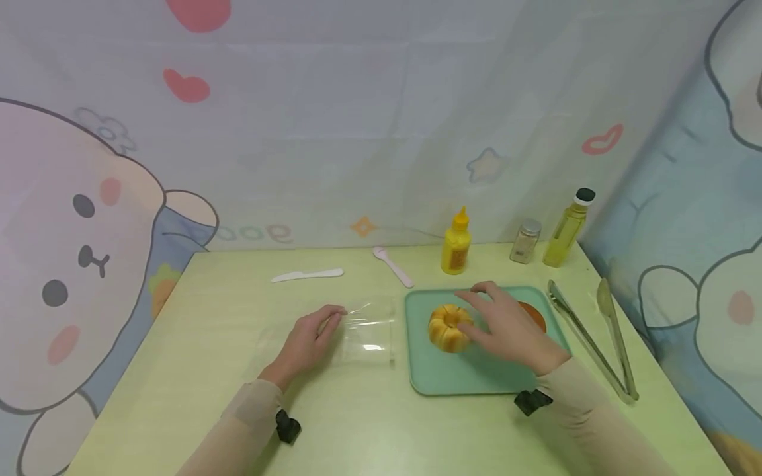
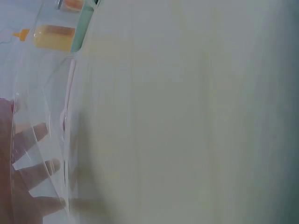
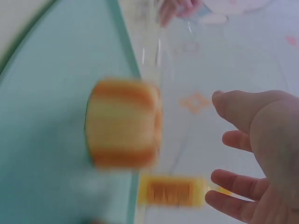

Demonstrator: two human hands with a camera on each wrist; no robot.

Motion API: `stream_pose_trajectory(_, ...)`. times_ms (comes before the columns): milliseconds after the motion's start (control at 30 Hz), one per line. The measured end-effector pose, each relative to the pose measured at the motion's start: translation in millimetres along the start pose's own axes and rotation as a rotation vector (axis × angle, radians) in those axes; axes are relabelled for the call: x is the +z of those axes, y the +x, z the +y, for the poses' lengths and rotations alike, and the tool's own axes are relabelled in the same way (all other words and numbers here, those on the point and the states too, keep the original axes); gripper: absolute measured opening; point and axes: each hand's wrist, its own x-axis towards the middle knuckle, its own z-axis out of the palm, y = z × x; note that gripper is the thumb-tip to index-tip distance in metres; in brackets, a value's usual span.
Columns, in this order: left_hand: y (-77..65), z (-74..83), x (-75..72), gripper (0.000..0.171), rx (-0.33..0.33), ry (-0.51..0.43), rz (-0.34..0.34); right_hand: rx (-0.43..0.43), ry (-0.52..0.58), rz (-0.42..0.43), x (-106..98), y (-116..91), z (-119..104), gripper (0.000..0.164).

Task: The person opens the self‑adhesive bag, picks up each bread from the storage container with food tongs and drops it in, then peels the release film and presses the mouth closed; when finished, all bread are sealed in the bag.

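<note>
My left hand (image 1: 305, 341) is at a clear plastic container (image 1: 370, 345) on the table. In the left wrist view its fingers (image 2: 39, 172) show spread and fairly straight behind the clear plastic; exactly where they touch it is hard to tell. A round ridged golden bun (image 1: 444, 336) lies on a light green tray (image 1: 425, 378). Over the tray, my right hand (image 1: 506, 324) reaches to the bun's right side, thumb and fingers parted. The right wrist view shows these fingers (image 3: 240, 184) apart from the bun. An orange round thing (image 1: 534, 316) is partly covered by that hand.
Behind the tray stand a yellow squeeze bottle (image 1: 456, 248), a small jar (image 1: 525, 242) and a bottle of yellow liquid (image 1: 565, 235). Metal tongs (image 1: 595, 350) lie spread right of the tray. A white plastic knife (image 1: 307, 275) and a pinkish spoon (image 1: 394, 268) lie at the back.
</note>
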Motion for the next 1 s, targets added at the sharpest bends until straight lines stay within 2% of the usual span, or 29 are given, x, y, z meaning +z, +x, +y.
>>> stream_pose_trajectory(267,-2.1,0.6,-1.3,0.024,-0.017,-0.029,-0.008,0.128,-0.026,0.074,-28,-49,38,0.055)
stream_pose_trajectory(433,-2.4,-1.5,-0.6,0.024,-0.017,-0.045,-0.025,0.166,-0.078,0.137,-34,-80,65,0.062)
stream_pose_trajectory(567,-0.7,-2.1,-0.6,0.024,-0.012,-0.048,-0.027,0.252,-0.111,0.159,-35,-104,81,0.063)
stream_pose_trajectory(700,-0.2,-1.7,-1.0,0.024,-0.016,-0.042,-0.029,0.390,-0.087,0.123,-36,-128,92,0.069)
stream_pose_trajectory(867,-2.3,-0.5,-1.6,0.024,-0.032,-0.035,-0.026,0.546,-0.067,0.018,-41,-150,103,0.084)
stream_pose_trajectory(1000,-3.3,0.5,-2.0,0.024,-0.040,-0.039,-0.016,0.583,-0.071,-0.021,-41,-160,112,0.091)
